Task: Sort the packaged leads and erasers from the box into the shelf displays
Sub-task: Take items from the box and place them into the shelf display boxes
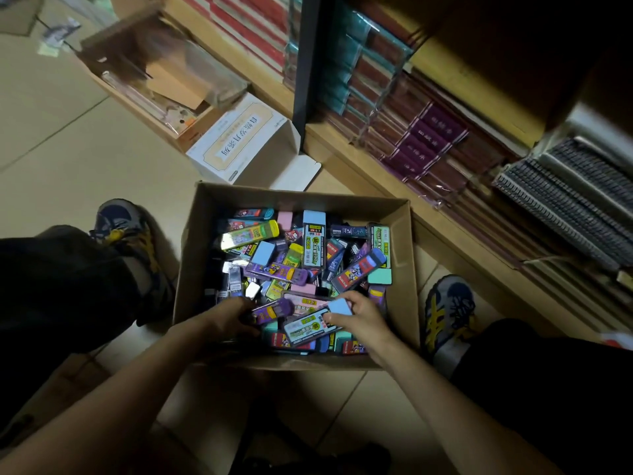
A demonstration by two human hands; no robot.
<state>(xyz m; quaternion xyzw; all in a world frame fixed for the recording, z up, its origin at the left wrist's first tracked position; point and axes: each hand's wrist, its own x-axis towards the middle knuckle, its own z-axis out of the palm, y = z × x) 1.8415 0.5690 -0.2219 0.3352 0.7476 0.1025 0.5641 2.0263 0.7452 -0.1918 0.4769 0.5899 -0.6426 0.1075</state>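
Note:
An open cardboard box (400, 269) sits on the floor between my feet, heaped with several lead packs and pastel erasers. My left hand (233, 318) is inside its near left corner, fingers curled round a purple lead pack (274, 310). My right hand (359, 317) is at the near right side and pinches a light blue eraser (339, 307) between thumb and fingers. A white and green lead pack (308, 329) lies just under that hand. Wooden shelves (428, 221) with stacked packaged goods run along the right.
A white printed carton (239, 142) stands open beyond the box, with a brown cardboard box (147, 80) holding clear packaging behind it. My shoes (448, 313) flank the box on the tiled floor. Spiral notebooks (565, 200) fill the shelf at right.

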